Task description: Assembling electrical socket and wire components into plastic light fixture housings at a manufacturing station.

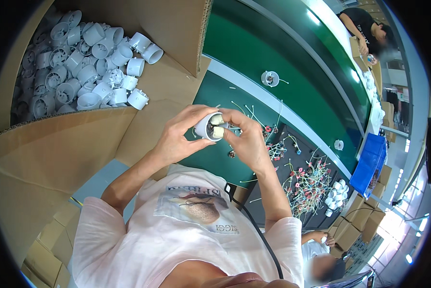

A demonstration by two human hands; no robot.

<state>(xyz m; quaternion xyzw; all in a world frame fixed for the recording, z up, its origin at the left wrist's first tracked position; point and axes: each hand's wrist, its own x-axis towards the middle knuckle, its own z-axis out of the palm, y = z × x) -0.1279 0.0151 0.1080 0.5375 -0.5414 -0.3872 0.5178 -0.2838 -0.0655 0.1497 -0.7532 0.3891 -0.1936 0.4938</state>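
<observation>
My left hand (pixel 177 134) is closed round a white plastic cup-shaped housing (pixel 201 127), held over the green work surface with its open end tilted to the right. My right hand (pixel 246 144) wears pale yellowish covers on thumb and forefinger. Both fingertips reach into the mouth of the housing, bent together on a small dark part that they mostly hide. Just right of my right hand lie loose small wired parts (pixel 274 151) with thin white leads and red or dark ends.
At the left, a large cardboard box (pixel 76 122) holds many white housings (pixel 93 62). A green conveyor belt (pixel 292 53) carries two housings. A black tray (pixel 268 192) bears a heap of wired parts (pixel 309 185) and white pieces (pixel 337 194). A blue bin (pixel 369 163) and two other people are at the right.
</observation>
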